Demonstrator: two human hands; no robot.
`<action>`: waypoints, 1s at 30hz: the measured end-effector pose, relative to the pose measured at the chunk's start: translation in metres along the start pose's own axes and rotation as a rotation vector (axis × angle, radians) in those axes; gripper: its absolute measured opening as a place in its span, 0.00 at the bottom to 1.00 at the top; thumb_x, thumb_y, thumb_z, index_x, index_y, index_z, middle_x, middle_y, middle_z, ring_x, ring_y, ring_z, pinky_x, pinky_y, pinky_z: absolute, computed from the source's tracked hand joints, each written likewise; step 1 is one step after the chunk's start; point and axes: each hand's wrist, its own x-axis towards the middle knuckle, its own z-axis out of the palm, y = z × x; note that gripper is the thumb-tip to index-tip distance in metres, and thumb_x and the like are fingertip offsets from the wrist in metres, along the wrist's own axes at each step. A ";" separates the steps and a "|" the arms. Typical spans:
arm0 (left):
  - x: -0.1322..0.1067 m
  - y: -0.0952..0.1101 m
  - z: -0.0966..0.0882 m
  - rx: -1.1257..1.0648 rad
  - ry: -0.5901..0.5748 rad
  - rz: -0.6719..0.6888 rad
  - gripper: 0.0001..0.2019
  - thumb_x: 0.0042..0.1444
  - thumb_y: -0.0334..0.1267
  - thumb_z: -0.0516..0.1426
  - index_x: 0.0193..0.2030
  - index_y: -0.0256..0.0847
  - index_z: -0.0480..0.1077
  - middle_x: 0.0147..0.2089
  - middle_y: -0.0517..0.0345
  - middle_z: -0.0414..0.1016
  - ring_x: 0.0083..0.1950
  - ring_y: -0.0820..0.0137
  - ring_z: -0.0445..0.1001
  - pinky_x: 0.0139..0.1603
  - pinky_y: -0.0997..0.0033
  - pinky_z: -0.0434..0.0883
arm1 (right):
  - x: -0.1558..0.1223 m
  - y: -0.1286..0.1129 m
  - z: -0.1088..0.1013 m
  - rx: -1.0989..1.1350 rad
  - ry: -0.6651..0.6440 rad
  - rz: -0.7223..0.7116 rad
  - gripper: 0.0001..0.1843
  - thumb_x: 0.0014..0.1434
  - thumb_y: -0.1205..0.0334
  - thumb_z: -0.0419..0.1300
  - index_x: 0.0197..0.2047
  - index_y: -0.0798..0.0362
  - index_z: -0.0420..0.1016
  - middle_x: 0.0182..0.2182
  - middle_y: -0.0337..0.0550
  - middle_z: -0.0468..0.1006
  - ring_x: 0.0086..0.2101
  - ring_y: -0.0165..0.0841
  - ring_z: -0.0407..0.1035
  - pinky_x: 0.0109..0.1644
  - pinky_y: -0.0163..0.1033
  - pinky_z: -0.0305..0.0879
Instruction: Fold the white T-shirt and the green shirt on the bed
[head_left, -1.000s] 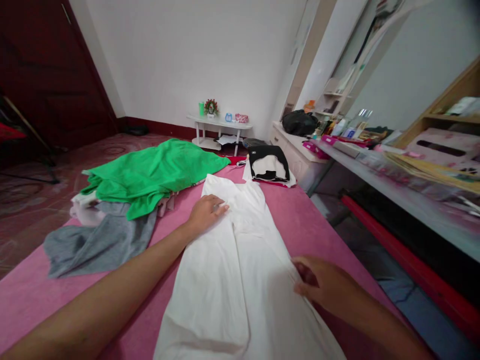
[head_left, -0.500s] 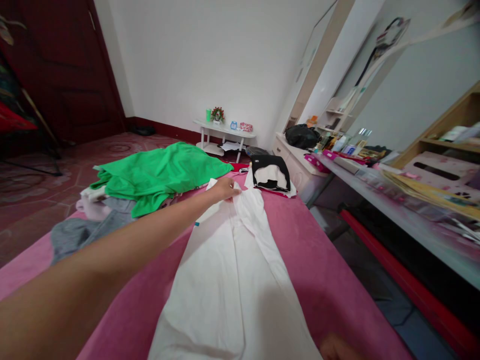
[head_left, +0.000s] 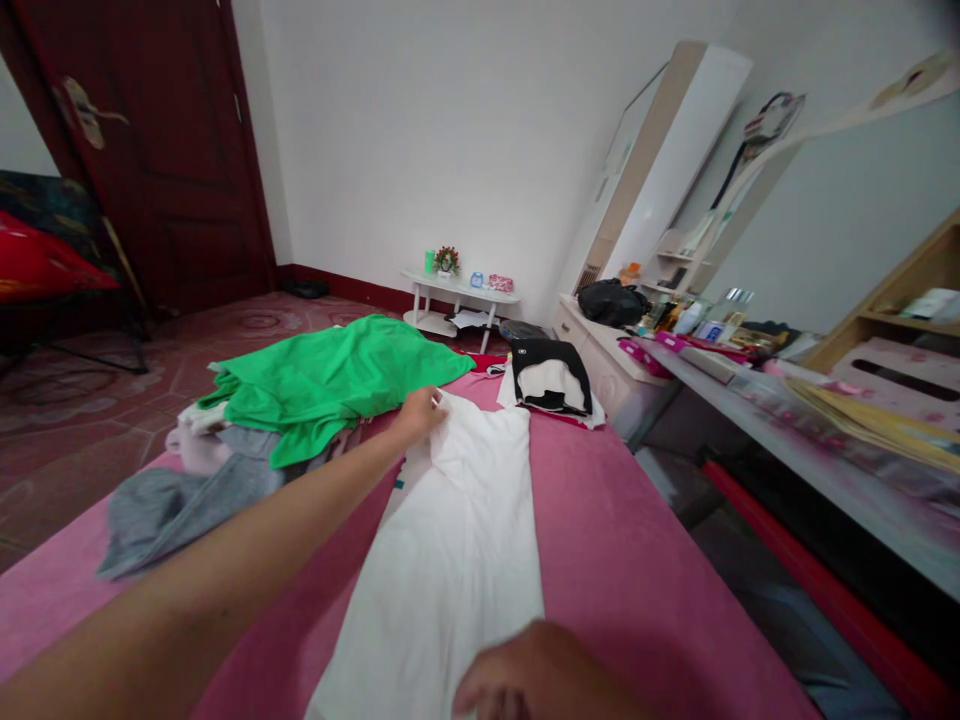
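Left hand (head_left: pixel 418 415), nearly closed, pinches the far corner of the white garment (head_left: pixel 480 510), which lies lengthwise on the pink bed (head_left: pixel 615 560) and may crease if pulled unevenly; right hand (head_left: pixel 536 668) curls over the near part, grip indeterminable.

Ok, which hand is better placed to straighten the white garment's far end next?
Probably left: the left hand is at the far end of the white garment, while the right hand is by its near part.

At lower left of the frame, the left forearm (head_left: pixel 240 575) is bare and becomes narrower toward the left hand (head_left: pixel 421 415). The right hand (head_left: pixel 544 668), at bottom centre, is also bare.
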 end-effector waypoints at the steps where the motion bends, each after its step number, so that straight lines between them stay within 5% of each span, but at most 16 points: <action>1: -0.005 -0.009 0.003 0.005 0.018 -0.002 0.14 0.47 0.28 0.61 0.42 0.35 0.72 0.29 0.59 0.73 0.32 0.68 0.72 0.35 0.72 0.68 | 0.019 0.006 -0.012 0.006 0.066 -0.015 0.12 0.47 0.54 0.60 0.36 0.44 0.80 0.25 0.37 0.78 0.27 0.34 0.72 0.28 0.35 0.63; 6: -0.026 -0.032 0.023 -0.015 0.112 0.046 0.24 0.54 0.28 0.55 0.59 0.39 0.66 0.31 0.61 0.73 0.32 0.70 0.72 0.36 0.73 0.67 | 0.122 0.043 -0.085 -0.032 0.638 -0.130 0.14 0.51 0.61 0.54 0.38 0.56 0.76 0.31 0.45 0.77 0.30 0.33 0.70 0.33 0.35 0.64; 9: -0.031 -0.033 0.030 -0.010 0.090 0.120 0.20 0.55 0.26 0.52 0.51 0.44 0.75 0.35 0.58 0.76 0.36 0.70 0.74 0.40 0.71 0.68 | 0.173 0.062 -0.119 -0.140 0.845 -0.127 0.21 0.52 0.62 0.53 0.48 0.58 0.73 0.38 0.48 0.77 0.35 0.36 0.71 0.40 0.38 0.66; 11: -0.032 -0.033 0.031 0.005 0.068 0.143 0.18 0.54 0.24 0.52 0.42 0.44 0.79 0.38 0.57 0.78 0.38 0.69 0.75 0.41 0.71 0.68 | 0.198 0.071 -0.134 -0.218 0.880 -0.051 0.27 0.54 0.59 0.53 0.57 0.59 0.67 0.37 0.49 0.78 0.37 0.38 0.72 0.42 0.40 0.66; 14: -0.031 -0.033 0.030 0.037 0.064 0.136 0.17 0.54 0.24 0.52 0.40 0.44 0.79 0.40 0.56 0.78 0.40 0.68 0.76 0.42 0.72 0.69 | 0.223 0.081 -0.147 -0.396 0.761 0.090 0.31 0.56 0.53 0.56 0.61 0.56 0.64 0.42 0.50 0.79 0.42 0.41 0.73 0.45 0.42 0.65; 20: -0.036 -0.028 0.023 0.157 0.100 0.061 0.15 0.57 0.29 0.51 0.43 0.42 0.78 0.43 0.50 0.77 0.45 0.62 0.75 0.45 0.66 0.68 | 0.235 0.095 -0.153 -0.526 0.701 0.188 0.18 0.58 0.62 0.55 0.50 0.53 0.76 0.48 0.48 0.78 0.49 0.40 0.70 0.52 0.40 0.62; 25: -0.044 -0.022 0.017 0.243 0.135 0.017 0.12 0.57 0.29 0.53 0.41 0.41 0.77 0.47 0.46 0.73 0.52 0.59 0.70 0.50 0.64 0.66 | 0.216 0.097 -0.130 -0.560 0.799 0.214 0.27 0.62 0.60 0.50 0.64 0.58 0.59 0.56 0.59 0.69 0.53 0.44 0.67 0.53 0.43 0.62; 30: -0.046 -0.012 0.015 0.294 0.167 -0.048 0.24 0.55 0.38 0.57 0.60 0.38 0.64 0.51 0.39 0.70 0.53 0.53 0.69 0.53 0.56 0.65 | 0.195 0.093 -0.115 -0.477 0.845 0.276 0.38 0.57 0.57 0.57 0.67 0.58 0.51 0.56 0.60 0.67 0.54 0.46 0.66 0.51 0.44 0.64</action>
